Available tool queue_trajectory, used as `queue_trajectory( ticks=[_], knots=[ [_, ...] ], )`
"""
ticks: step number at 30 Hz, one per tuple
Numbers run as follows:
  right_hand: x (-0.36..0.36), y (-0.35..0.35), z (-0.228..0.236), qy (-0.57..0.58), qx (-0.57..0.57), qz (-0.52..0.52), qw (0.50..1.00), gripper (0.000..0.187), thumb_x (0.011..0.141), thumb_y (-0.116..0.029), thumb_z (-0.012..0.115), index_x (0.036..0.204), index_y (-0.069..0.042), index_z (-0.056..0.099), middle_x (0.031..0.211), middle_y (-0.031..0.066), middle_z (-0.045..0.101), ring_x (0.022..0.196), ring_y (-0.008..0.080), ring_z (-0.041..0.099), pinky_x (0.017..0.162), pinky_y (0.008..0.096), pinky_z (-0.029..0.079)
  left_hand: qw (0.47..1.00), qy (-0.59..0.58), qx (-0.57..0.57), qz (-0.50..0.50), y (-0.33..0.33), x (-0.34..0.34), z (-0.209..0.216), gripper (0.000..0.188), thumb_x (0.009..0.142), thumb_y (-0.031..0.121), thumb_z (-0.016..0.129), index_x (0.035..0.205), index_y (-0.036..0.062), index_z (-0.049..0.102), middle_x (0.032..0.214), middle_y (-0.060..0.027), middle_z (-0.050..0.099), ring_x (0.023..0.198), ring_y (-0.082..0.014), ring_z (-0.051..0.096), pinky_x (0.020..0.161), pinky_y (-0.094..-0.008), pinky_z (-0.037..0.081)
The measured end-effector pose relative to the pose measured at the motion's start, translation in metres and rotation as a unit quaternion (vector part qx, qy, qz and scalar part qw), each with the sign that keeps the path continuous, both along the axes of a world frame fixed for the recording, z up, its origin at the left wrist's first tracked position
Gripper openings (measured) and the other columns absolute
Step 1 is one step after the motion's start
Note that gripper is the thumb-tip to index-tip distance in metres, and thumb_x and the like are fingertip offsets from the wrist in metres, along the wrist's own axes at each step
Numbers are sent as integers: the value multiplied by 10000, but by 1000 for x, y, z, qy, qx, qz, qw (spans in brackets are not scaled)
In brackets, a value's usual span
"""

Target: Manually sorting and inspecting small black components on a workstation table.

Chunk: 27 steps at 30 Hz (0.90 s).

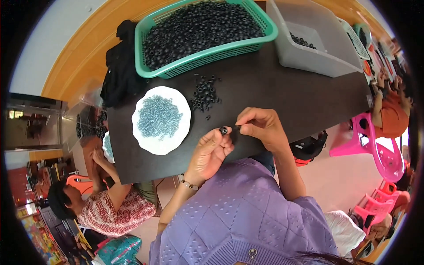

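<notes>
Between the thumb and forefinger of my left hand [208,154] is a small black ring-shaped part [224,130], its round opening showing. My right hand [261,128] pinches a tiny dark piece [237,127] just to the right of that part; its kind is too small to tell. Both hands are over the near edge of the dark table [247,88]. Beyond them lies a loose pile of small black ring-shaped parts [205,93]. To the left of my hands, a white scalloped plate [139,136] carries many small, clear bluish pieces [159,117].
A green basket [207,55] full of black ring-shaped parts stands at the back, with a translucent bin [309,62] to its right. Dark cloth [120,66] lies at the back left. People sit at left [110,207] and far right [393,115], near pink chairs [386,154].
</notes>
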State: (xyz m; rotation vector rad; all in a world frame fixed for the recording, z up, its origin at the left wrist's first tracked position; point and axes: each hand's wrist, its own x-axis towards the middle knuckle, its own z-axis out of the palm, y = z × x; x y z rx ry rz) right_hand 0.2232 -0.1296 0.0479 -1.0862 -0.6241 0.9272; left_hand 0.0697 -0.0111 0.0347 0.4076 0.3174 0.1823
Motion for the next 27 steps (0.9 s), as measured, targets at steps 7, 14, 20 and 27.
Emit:
queue_trajectory(
  ticks=[7,14,20,27],
  knots=[
    [-4,3,14,-47,2,11,999,149,758,-84,770,855,-4,689,820,50,622,764,117,556,688,245,432,1000,5,12,-9,-1,-2,-4,240,918,245,612,1021,31,651,837,-5,594,790,-117,515,752,-280,445],
    [-2,4,25,-190,-28,4,981,136,733,-66,780,834,-17,704,805,44,638,762,123,548,683,253,429,1000,1,3,-1,-3,-5,-6,216,915,225,620,1000,32,667,833,-8,616,759,-101,538,745,-267,464],
    [-2,7,34,-267,-52,-4,962,144,693,-69,795,806,-35,713,763,24,642,756,129,532,703,271,408,999,25,22,0,-3,-8,-8,184,918,233,609,897,57,657,834,-24,625,774,-115,540,741,-290,454],
    [-2,10,33,-349,-55,6,935,155,671,-90,806,793,-61,715,738,5,652,745,129,530,711,282,401,999,31,23,9,-2,-8,-9,185,918,231,609,890,54,656,805,-29,634,744,-120,556,746,-291,465]
  ],
)
